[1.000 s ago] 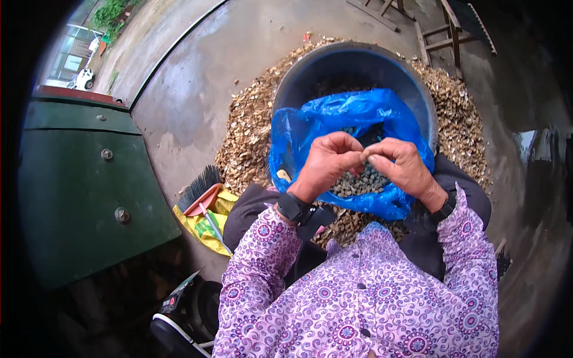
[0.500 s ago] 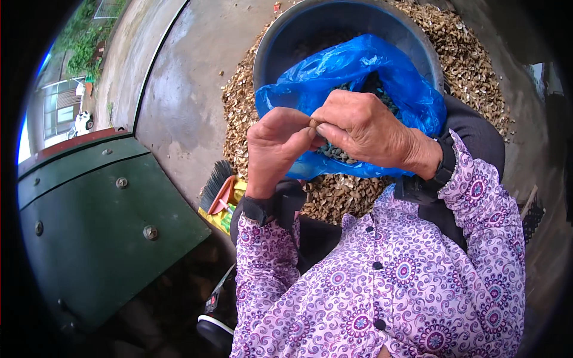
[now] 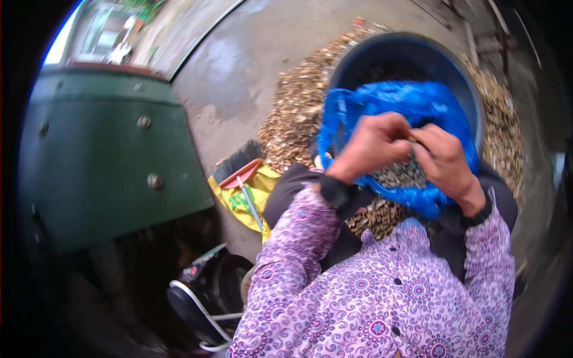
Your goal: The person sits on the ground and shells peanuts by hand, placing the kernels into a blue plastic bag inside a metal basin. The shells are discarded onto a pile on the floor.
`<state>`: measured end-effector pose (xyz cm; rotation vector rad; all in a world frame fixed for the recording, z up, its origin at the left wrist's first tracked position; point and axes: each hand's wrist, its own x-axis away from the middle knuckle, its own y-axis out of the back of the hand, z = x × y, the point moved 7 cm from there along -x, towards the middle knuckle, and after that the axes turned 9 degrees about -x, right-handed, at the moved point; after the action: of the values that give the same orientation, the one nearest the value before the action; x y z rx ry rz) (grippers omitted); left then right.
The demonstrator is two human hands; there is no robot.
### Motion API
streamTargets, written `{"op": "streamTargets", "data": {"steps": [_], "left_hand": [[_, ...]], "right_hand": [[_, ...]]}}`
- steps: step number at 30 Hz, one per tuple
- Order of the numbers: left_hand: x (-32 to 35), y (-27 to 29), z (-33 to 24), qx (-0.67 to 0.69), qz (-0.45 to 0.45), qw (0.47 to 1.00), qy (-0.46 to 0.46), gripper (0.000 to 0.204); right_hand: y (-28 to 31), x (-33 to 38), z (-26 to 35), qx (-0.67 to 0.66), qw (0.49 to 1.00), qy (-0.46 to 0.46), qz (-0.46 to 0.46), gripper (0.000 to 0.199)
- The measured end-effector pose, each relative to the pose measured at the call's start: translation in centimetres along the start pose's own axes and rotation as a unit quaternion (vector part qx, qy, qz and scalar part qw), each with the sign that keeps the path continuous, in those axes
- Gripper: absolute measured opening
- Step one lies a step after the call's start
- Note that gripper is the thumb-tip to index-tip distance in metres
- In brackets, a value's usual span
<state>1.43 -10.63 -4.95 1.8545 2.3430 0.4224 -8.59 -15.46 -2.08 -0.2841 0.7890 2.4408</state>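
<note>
1. Fingers: left hand (image 3: 379, 143) and right hand (image 3: 444, 158) meet at thumbs and forefingers, both seemingly pinching one small brownish piece (image 3: 412, 136); blurred, kind can't be told. Risk: it pops out if the two pinches press unevenly. Fingertips nearly overlap, so a nail could nick skin.
2. Directly under: the piece is over the open blue bag (image 3: 418, 95), above greyish lumps (image 3: 401, 176). If it drops, it probably gets lost among them.
3. Bag: sits toward the near side of the tub (image 3: 382, 51), its near edge sagging toward the lap. A wrist or knee catching that loose plastic could pull it down and spill lumps.
4. Past the tub's left edge: heap of brown bits (image 3: 298, 113); more bits (image 3: 382, 221) below the bag's near edge. Anything spilling there likely mixes in.
5. Farther left: brush (image 3: 242, 167) on a yellow sack (image 3: 230, 200), handle near the left knee (image 3: 286, 191); a leg shift might knock it.
</note>
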Motion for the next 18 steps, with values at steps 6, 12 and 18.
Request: {"op": "streamTargets", "data": {"steps": [6,12,18], "left_hand": [[-2.8,-5.3,0.8,-0.054,0.011,0.996,-0.071,0.015],[-3.5,-8.5,-1.5,0.028,0.092,0.992,-0.085,0.009],[-3.5,-9.4,-2.6,0.079,0.114,0.987,-0.086,0.01]], "right_hand": [[2.2,2.5,-1.7,0.058,0.996,-0.04,0.052,0.012],[5.4,5.4,-3.0,0.057,0.984,-0.16,0.043,0.011],[6.9,5.9,-1.9,0.043,0.973,-0.216,0.07,0.013]]}}
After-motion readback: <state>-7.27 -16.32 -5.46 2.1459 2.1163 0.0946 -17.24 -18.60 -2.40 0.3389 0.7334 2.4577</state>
